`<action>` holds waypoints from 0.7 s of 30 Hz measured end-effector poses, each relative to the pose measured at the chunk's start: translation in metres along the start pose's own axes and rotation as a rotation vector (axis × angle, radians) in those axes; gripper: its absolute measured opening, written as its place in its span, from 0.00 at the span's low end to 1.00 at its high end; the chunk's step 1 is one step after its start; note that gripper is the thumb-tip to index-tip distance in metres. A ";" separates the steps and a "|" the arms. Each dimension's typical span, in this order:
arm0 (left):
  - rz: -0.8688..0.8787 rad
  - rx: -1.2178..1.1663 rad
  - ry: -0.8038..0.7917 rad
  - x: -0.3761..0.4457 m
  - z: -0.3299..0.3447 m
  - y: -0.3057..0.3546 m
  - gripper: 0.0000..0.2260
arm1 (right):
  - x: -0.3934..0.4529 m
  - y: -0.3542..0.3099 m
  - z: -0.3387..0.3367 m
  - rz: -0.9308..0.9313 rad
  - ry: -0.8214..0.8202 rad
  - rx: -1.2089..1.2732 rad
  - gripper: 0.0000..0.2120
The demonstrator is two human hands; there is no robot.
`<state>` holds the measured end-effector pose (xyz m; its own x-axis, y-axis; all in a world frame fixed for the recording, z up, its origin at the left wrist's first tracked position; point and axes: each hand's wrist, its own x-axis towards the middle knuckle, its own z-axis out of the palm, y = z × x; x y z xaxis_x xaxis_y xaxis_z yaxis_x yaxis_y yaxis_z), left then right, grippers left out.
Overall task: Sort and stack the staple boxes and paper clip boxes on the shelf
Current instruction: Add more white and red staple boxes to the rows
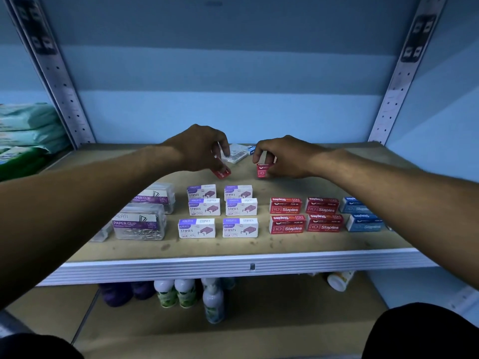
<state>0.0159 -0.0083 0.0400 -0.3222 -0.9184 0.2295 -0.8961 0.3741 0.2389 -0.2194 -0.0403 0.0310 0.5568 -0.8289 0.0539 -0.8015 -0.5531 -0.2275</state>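
My left hand (199, 147) pinches a small red staple box (222, 172), tilted, at the back middle of the shelf (233, 265). My right hand (282, 158) grips another red staple box (262, 171) standing on end on the shelf board. Behind them lie a clear paper clip box (237, 152) and a blue box (251, 150), partly hidden. In front sit several white-and-purple staple boxes (204, 207), red staple boxes (285, 206) in pairs, blue staple boxes (365, 222) at the right, and clear paper clip boxes (140, 224) at the left.
Metal uprights (64, 86) frame the shelf on both sides. Green-white packets (28, 130) fill the neighbouring shelf at the left. On the lower shelf stand bottles (186, 294) and purple items (116, 294). A bare strip of board runs along the front edge.
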 end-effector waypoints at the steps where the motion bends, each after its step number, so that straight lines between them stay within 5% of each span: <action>1: -0.011 0.008 -0.028 -0.001 0.001 -0.001 0.09 | 0.000 0.000 0.001 0.004 -0.008 -0.010 0.15; 21: -0.044 0.064 -0.121 -0.013 -0.002 -0.011 0.07 | -0.003 0.000 0.003 0.003 -0.020 0.028 0.10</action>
<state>0.0306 -0.0004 0.0362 -0.3131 -0.9440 0.1040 -0.9266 0.3277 0.1844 -0.2208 -0.0374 0.0274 0.5588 -0.8286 0.0342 -0.7968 -0.5479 -0.2546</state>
